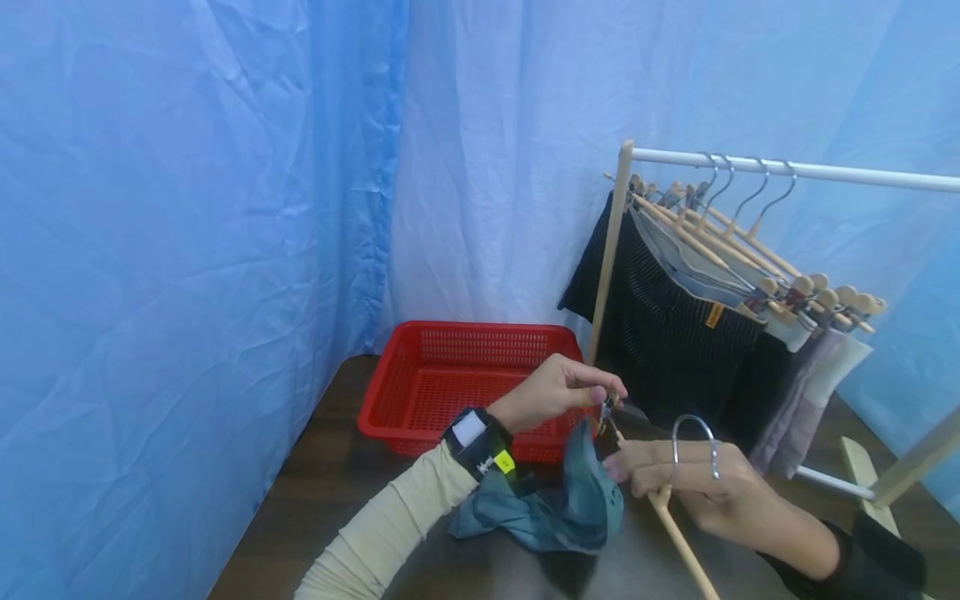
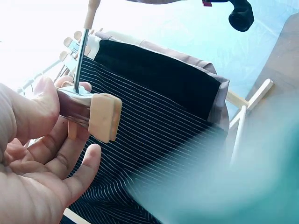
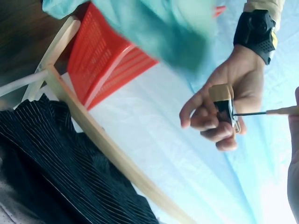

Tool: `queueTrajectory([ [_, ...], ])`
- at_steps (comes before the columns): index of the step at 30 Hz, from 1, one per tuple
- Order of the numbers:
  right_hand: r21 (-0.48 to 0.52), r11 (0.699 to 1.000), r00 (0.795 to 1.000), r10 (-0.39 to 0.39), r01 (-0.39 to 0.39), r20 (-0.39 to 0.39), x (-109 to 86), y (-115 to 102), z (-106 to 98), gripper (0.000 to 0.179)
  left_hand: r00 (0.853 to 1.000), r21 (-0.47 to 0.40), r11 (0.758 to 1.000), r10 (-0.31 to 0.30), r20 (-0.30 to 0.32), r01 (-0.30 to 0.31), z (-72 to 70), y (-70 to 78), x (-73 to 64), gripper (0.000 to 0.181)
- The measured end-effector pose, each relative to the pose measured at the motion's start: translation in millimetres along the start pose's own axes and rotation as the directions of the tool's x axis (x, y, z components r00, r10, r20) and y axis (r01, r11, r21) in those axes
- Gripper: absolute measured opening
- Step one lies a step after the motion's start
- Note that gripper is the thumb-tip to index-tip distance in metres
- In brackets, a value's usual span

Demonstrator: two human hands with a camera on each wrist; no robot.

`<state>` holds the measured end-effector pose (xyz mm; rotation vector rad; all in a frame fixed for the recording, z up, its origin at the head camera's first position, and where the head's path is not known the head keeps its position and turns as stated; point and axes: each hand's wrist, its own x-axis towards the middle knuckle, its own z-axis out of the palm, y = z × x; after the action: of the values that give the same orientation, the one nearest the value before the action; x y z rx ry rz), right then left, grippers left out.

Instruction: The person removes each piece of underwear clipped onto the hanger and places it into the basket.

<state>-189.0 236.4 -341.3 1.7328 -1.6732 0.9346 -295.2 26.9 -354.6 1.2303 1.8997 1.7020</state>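
My left hand (image 1: 557, 390) pinches the metal clip (image 2: 74, 106) at one end of a wooden clip hanger (image 1: 686, 546) between thumb and fingers. In the left wrist view the clip's two wooden pads lie close together, with no cloth seen between them. My right hand (image 1: 701, 482) grips the hanger's bar near its middle, the metal hook (image 1: 693, 419) standing up over the fingers. A teal garment (image 1: 588, 500) is bunched below both hands, its upper edge rising close to the clip; whether anything holds that edge I cannot tell. It looks blurred in both wrist views.
Behind my left hand a red plastic basket (image 1: 390, 375) sits on the dark wooden table (image 1: 300, 525). To the right stands a rack with a white rail (image 1: 847, 173), carrying several hangers with a striped black garment (image 1: 675, 333) and others. Blue curtains (image 1: 495, 167) enclose the table.
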Motion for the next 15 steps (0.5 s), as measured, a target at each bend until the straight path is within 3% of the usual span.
queueTrajectory([
  [5,0.01,1.0,1.0,0.0,0.001,-0.002,0.3,-1.6,-1.2,0.037,1.0,0.022,1.0,-0.001,-0.003,0.001,1.7,-0.2,1.3,0.031],
  [15,0.04,0.999,1.0,0.011,-0.01,-0.02,1.8,-4.7,-3.1,0.024,0.999,0.044,0.999,-0.008,0.051,0.006,2.5,1.0,4.1,0.032],
])
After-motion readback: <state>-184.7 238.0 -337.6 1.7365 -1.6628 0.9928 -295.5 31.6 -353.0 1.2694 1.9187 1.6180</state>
